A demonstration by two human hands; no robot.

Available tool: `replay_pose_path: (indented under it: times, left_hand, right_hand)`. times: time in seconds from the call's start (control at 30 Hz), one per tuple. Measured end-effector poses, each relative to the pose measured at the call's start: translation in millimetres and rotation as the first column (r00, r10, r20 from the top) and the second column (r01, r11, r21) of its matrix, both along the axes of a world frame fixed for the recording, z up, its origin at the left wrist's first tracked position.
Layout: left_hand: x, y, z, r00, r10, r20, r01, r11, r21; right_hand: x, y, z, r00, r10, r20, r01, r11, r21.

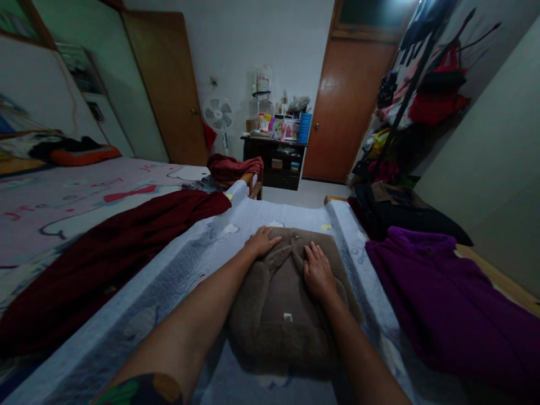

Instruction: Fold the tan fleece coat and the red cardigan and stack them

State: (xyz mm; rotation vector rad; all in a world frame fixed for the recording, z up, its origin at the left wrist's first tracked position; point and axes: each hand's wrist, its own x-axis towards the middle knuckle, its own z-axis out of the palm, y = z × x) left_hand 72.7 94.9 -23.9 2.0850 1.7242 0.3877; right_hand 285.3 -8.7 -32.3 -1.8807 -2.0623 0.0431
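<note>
Resting on sheet (248, 216), brown garment (284, 289), dim room (295, 56)

Dim overall, cool blue-green cast. Brightest patch at top right: white glare by the transom window (371, 19). Faint sheen on the wooden door (350, 107) beneath it. Soft shadow under the near edge of the fuzzy brown jacket (291, 340). Maroon cloth (126, 264) nearly black in its folds. Wide-angle stretch: right wall (498, 152) slants, corners darken. Lettering on the pink bedsheet (84, 197) soft, smeared.
</note>
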Motion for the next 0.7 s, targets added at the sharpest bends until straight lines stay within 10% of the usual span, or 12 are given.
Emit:
replay_pose_path:
  times: [0.37,0.53,0.7]
  left_hand:
    - [-49,-58,-5.6,0.772,0.345,0.533,-0.216,0.932,-0.291]
    - [-60,-117,-1.5,0.760,0.319,0.566,-0.292,0.946,-0.141]
    - [-55,-173,-3.0,0.659,0.352,0.665,-0.361,0.923,-0.131]
  right_hand:
    - [3,6,1.8,0.997,0.011,-0.082,-0.013,1.000,-0.025]
    - [36,9,22.6,0.940,0.057,-0.337,-0.054,0.998,0.018]
    - [70,-6,29.0,0.859,-0.203,-0.471,0.182,0.979,-0.090]
